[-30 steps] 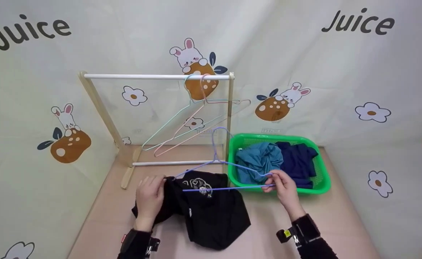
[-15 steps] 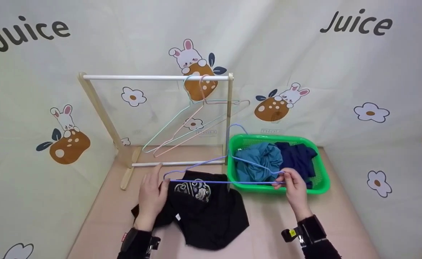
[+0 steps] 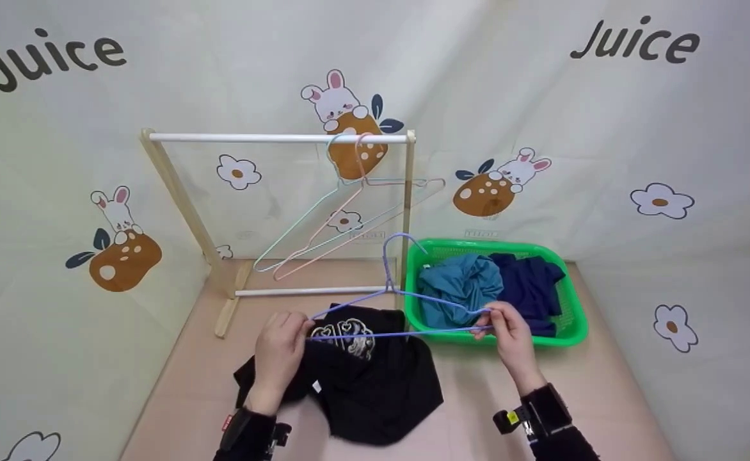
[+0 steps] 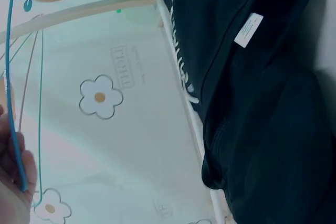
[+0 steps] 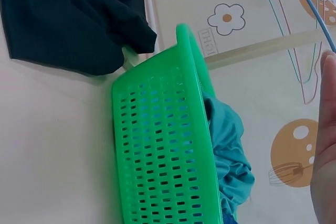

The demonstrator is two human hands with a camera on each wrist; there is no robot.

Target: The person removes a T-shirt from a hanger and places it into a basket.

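A purple-blue wire hanger (image 3: 389, 282) is held up, its hook pointing away from me. At its right end my right hand (image 3: 508, 330) pinches the corner, over the near side of the basket. My left hand (image 3: 279, 349) grips the left end; in the left wrist view the fingers (image 4: 16, 156) curl about the blue wire (image 4: 9, 77). Under the hanger lies a black garment (image 3: 381, 390) with a white print and a small white label. The left hand is above the garment's left part and hides some of it.
A wooden rack (image 3: 183, 192) with a white top bar stands behind, carrying a mint hanger (image 3: 298, 221) and a pink hanger (image 3: 327, 234). At the right a green basket (image 3: 576, 326) contains a teal garment (image 3: 461, 285) and a navy garment (image 3: 528, 285). Printed curtains enclose the table.
The hanger first moved right, out of the black garment's edge, and then back left. My left hand let go of the garment, opened, and now grips the hanger's left end.
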